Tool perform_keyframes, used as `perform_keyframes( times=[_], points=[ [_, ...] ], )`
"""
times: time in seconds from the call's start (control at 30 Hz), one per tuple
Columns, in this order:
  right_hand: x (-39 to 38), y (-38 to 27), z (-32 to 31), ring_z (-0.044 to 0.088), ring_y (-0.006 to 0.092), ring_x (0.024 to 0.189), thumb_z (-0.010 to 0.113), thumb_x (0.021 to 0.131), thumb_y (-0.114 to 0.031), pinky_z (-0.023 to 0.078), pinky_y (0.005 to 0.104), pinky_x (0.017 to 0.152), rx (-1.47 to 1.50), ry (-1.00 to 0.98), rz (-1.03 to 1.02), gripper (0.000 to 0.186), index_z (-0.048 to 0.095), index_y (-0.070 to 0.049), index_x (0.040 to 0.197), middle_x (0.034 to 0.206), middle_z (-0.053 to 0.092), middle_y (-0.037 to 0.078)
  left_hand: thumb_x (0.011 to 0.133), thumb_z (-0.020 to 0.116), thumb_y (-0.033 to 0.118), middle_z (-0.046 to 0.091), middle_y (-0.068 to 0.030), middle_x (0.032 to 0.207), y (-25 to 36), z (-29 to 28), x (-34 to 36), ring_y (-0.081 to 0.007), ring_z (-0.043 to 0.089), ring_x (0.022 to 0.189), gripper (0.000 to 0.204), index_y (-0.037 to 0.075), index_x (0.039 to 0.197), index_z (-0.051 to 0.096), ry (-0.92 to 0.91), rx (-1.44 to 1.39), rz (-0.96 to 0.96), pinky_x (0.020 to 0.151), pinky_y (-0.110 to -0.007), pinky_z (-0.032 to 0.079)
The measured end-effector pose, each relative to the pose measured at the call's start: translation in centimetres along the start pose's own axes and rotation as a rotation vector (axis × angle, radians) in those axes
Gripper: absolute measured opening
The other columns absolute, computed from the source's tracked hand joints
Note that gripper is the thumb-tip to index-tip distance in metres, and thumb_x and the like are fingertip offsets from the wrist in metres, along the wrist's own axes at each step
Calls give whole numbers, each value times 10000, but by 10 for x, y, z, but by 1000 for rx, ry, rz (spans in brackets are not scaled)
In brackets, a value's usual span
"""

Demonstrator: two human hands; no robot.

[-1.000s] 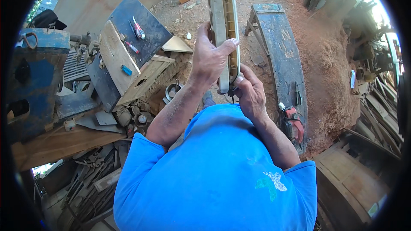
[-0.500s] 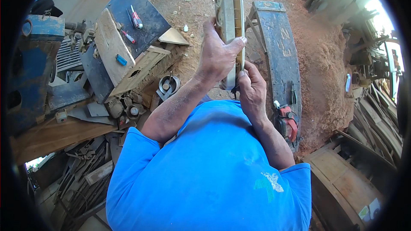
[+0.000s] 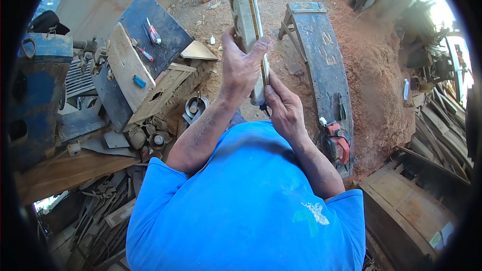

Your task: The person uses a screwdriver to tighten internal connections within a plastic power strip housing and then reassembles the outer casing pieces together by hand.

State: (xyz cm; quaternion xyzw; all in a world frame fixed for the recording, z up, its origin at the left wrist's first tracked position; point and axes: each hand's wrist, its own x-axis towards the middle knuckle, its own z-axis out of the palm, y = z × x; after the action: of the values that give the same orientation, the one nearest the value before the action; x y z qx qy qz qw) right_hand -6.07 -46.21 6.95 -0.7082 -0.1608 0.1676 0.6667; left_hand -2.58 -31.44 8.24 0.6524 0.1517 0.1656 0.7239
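A long, narrow, dusty off-white power strip is held up in front of my chest, its far end tilted slightly left. Rounded shapes run along its left side, and a lengthwise gap with a brownish inside separates its body from a thin pale strip on the right. What looks like a dark cord shows at the near end. My left hand wraps around the middle from the left, thumb across the gap. Lower down, my right hand pinches the right edge near the close end. Its fingertips are partly hidden.
A dark blue-topped worktable at left carries screwdrivers and a wooden board. To the right stands a long worn bench with pliers and a red power tool. Sawdust and stacked wood lie beyond.
The power strip and both hands have shifted left and nearer to me, so the strip's far end now shows. The strip leans a little more to the left.
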Motion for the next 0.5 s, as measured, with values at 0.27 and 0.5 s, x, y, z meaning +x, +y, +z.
perform_keyframes(
  times=[0.27,0.5],
  points=[
    [4,0,-7,508,202,1321,535,1030,-113,433,342,1085,650,-225,217,540,380,-38,1542,1479,517,121,980,680,244,573,-96,905,18,3,-6,-145,643,709,528,-9,1307,352,27,-63,-87,587,-277,580],
    [7,7,-4,570,197,1246,580,1016,-131,448,341,1071,296,-183,58,555,396,-45,1532,1436,566,142,975,661,217,555,-87,953,20,5,-6,-122,616,683,460,4,1277,388,46,3,-45,591,-275,578]
  ],
)
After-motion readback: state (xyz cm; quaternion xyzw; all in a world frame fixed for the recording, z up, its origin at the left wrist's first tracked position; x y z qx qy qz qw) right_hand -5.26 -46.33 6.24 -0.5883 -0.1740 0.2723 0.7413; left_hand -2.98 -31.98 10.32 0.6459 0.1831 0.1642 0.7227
